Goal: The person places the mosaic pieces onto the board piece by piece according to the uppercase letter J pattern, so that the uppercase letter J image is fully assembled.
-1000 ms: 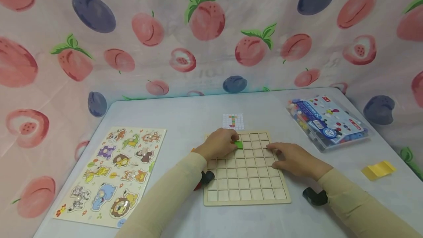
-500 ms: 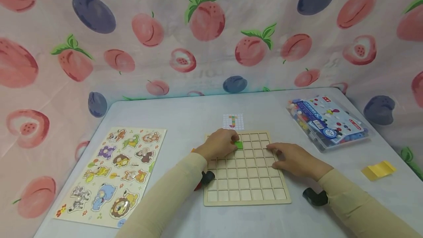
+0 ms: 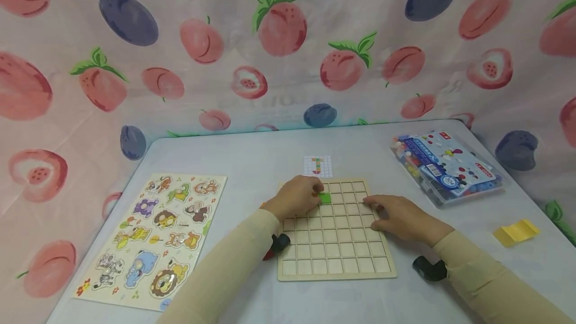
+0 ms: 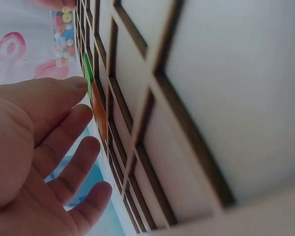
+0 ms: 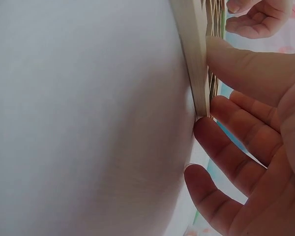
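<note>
A wooden grid board (image 3: 337, 278) lies flat at the middle of the table. Set in its far part is a green square tile (image 3: 325, 198); beside it, the left wrist view shows an orange tile (image 4: 100, 110). My left hand (image 3: 294, 197) reaches over the board's far left, thumb and index fingertips right at these tiles, the other fingers loosely spread. At the board's right edge rests my right hand (image 3: 399, 216), its thumb at the top of the rim and fingers along the side. Behind the board lies a small paper card (image 3: 327, 165) with a coloured pattern on a grid.
An animal puzzle board (image 3: 180, 224) occupies the table's left side. At the back right stands a clear plastic box (image 3: 443, 164) of colourful pieces with a printed label. A folded yellow paper (image 3: 516, 232) lies near the right edge. Fruit-patterned cloth (image 3: 279, 79) hangs behind the table.
My left hand has shifted very slightly left, and its fingertips have drawn back from the green tile, which stays in its cell. My right hand keeps its place at the board's edge.
</note>
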Action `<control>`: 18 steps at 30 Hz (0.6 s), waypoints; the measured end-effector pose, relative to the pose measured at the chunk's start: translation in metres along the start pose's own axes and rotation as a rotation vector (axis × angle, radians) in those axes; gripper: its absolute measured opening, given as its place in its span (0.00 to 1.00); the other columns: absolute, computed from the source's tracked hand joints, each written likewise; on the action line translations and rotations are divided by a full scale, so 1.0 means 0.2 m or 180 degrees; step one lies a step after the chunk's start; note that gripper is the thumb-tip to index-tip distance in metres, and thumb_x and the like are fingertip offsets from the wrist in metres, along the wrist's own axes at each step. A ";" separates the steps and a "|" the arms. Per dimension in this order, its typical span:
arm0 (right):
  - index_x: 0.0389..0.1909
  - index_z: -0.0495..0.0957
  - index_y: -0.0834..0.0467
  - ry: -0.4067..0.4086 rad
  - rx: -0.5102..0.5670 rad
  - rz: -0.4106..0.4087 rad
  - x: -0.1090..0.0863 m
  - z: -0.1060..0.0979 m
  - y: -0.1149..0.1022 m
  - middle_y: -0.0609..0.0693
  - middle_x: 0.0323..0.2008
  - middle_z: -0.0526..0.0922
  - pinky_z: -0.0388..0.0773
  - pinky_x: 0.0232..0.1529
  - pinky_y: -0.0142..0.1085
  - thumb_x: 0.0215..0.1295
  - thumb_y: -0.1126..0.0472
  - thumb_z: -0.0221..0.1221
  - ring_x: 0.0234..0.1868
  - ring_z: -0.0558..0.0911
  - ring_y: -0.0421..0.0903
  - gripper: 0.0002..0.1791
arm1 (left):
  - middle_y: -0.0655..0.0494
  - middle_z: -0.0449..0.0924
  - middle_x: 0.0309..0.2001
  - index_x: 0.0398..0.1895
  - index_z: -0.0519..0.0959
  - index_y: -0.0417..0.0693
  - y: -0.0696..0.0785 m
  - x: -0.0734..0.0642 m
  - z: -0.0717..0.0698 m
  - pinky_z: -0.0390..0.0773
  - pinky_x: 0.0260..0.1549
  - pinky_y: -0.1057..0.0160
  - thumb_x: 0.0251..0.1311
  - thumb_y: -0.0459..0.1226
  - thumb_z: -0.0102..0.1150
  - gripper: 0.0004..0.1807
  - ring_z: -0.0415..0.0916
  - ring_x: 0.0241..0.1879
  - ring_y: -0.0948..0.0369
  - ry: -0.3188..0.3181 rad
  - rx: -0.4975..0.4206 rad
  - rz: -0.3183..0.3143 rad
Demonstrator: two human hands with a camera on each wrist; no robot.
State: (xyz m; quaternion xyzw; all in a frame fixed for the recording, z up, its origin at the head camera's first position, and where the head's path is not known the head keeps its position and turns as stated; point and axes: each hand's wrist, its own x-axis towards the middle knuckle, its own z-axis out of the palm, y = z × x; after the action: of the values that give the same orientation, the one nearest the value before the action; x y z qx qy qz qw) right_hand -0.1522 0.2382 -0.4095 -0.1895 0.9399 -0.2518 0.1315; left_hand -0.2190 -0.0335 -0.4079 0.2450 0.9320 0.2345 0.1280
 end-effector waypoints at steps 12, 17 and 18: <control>0.67 0.70 0.63 0.0016 -0.0020 -0.0023 0.00 0.00 -0.01 0.61 0.61 0.77 0.68 0.61 0.59 0.64 0.57 0.67 0.59 0.76 0.59 0.33 | 0.57 0.82 0.51 0.54 0.82 0.48 -0.05 -0.08 -0.07 0.74 0.56 0.57 0.64 0.38 0.64 0.15 0.75 0.55 0.57 0.0032 -0.0044 -0.0208; 0.68 0.70 0.63 -0.0008 -0.0005 0.0027 0.00 0.00 -0.01 0.61 0.61 0.77 0.67 0.62 0.59 0.64 0.57 0.67 0.60 0.76 0.60 0.33 | 0.56 0.82 0.51 0.53 0.82 0.47 -0.09 -0.12 -0.10 0.74 0.56 0.55 0.65 0.38 0.64 0.14 0.75 0.56 0.55 0.0069 -0.0029 -0.0252; 0.68 0.70 0.63 -0.0012 -0.0005 0.0039 0.00 0.00 -0.01 0.61 0.60 0.77 0.67 0.62 0.59 0.64 0.56 0.68 0.60 0.76 0.60 0.33 | 0.56 0.82 0.51 0.53 0.82 0.47 -0.09 -0.13 -0.11 0.74 0.57 0.55 0.65 0.38 0.64 0.14 0.75 0.55 0.55 0.0074 -0.0044 -0.0289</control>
State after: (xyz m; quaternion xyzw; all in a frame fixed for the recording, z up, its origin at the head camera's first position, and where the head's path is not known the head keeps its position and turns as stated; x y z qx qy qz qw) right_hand -0.1515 0.2366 -0.4087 -0.1843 0.9410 -0.2499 0.1348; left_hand -0.2112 -0.0693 -0.3953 0.1988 0.9419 0.2377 0.1293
